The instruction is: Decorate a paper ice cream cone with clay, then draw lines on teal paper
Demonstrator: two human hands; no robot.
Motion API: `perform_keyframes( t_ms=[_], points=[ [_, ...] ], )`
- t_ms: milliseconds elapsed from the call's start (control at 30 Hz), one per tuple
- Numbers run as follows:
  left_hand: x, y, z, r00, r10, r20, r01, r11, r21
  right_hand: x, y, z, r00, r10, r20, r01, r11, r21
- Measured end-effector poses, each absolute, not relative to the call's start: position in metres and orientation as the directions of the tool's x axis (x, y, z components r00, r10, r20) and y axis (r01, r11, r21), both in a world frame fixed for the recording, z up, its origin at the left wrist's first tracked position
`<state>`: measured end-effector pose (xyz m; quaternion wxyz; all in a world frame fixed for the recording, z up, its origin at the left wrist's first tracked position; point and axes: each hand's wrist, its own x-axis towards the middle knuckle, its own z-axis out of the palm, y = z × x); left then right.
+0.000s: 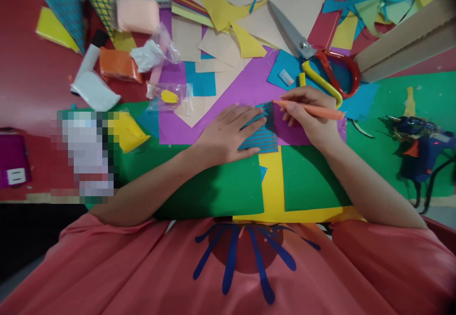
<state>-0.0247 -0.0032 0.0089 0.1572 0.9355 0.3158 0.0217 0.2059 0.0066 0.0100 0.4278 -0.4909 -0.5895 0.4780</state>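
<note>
My left hand point(233, 132) lies flat with its fingers spread over a small blue foam sheet point(265, 139) marked with dark parallel lines. Part of that sheet is hidden beneath the fingers. In my right hand point(311, 113) is an orange pen point(322, 110), pinched between thumb and fingers, its tip at the upper right corner of the blue sheet. Under both hands spreads a purple sheet point(228, 94), which rests on green sheets point(309, 177) with a yellow sheet point(273, 186) showing between them.
Large scissors point(302, 44) with red and yellow handles lie beyond my right hand. A blue glue gun point(427, 148) sits at the far right, near a cardboard piece point(406, 39). Clay packets point(119, 63) and patterned paper cones point(64, 11) fill the upper left. Yellow scraps point(228, 11) lie at the back.
</note>
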Motion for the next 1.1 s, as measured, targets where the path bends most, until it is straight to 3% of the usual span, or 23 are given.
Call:
perform_keyframes(
  t_ms=[333,733,1100],
  points=[
    [-0.0258,-0.0057,0.0078,0.833,0.554,0.016,0.521,-0.793,0.316,0.2061,0.0067,0.0104,-0.153,0.988,-0.021,0.345,0.034,-0.938],
    [-0.0239,-0.0049,0.0105,0.821,0.569,-0.048,0.548,-0.763,0.343,0.2048,0.0069,0.0120,-0.167,0.986,-0.022,0.370,0.042,-0.928],
    [-0.0245,-0.0048,0.0091,0.824,0.567,-0.019,0.537,-0.768,0.349,0.2047,0.0072,0.0123,-0.188,0.982,-0.012,0.328,0.051,-0.943]
  ],
)
